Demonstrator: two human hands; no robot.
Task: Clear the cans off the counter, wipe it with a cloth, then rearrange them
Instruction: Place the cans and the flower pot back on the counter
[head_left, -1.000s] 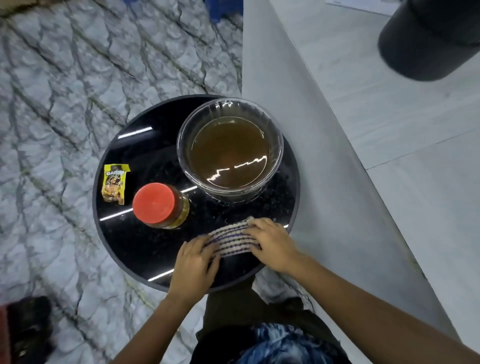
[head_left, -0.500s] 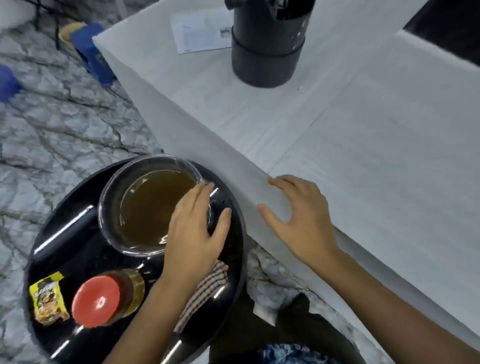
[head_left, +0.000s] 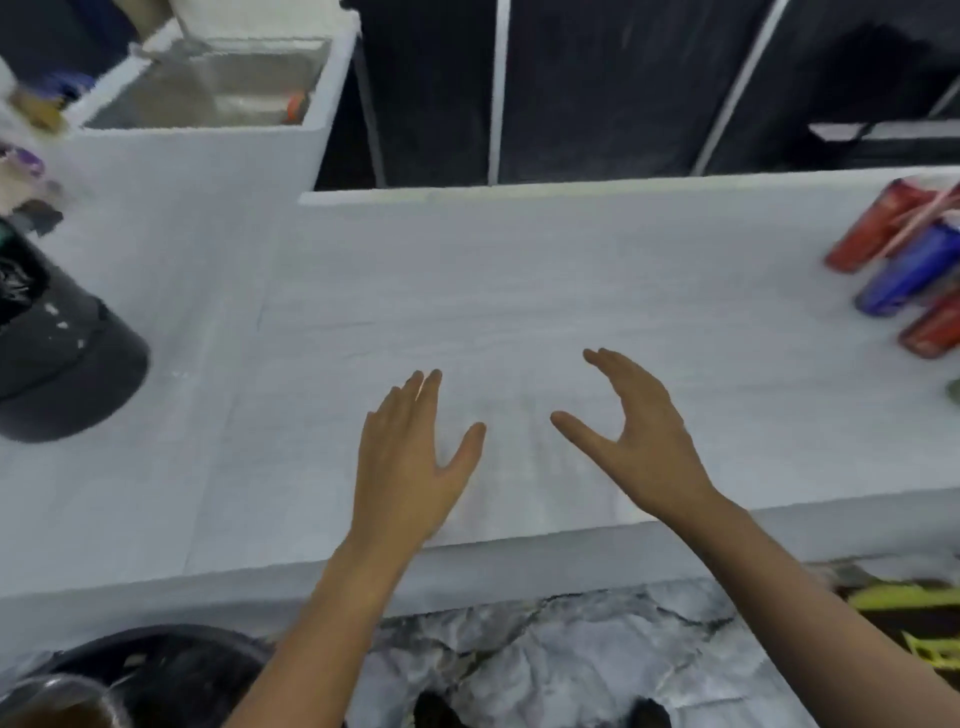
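Observation:
Both of my hands hover over the white counter (head_left: 519, 270) near its front edge, and neither holds anything. My left hand (head_left: 408, 460) is flat with the fingers together and the thumb out. My right hand (head_left: 636, 439) is curved, fingers apart from the thumb. At the far right of the counter stand a red can (head_left: 865, 236), a blue can (head_left: 906, 273) and another red can (head_left: 932, 327), well away from my hands. The cloth is not in view.
A black cylindrical container (head_left: 57, 358) stands at the counter's left end. A metal sink (head_left: 208, 93) lies at the back left. Below the counter at the bottom left are the black round tray (head_left: 171, 660) and the rim of the clear bowl (head_left: 52, 699). The picture is blurred.
The view has swung up from the black tray to the counter. My left hand left the bowl and the cloth; both hands now hover empty over the counter.

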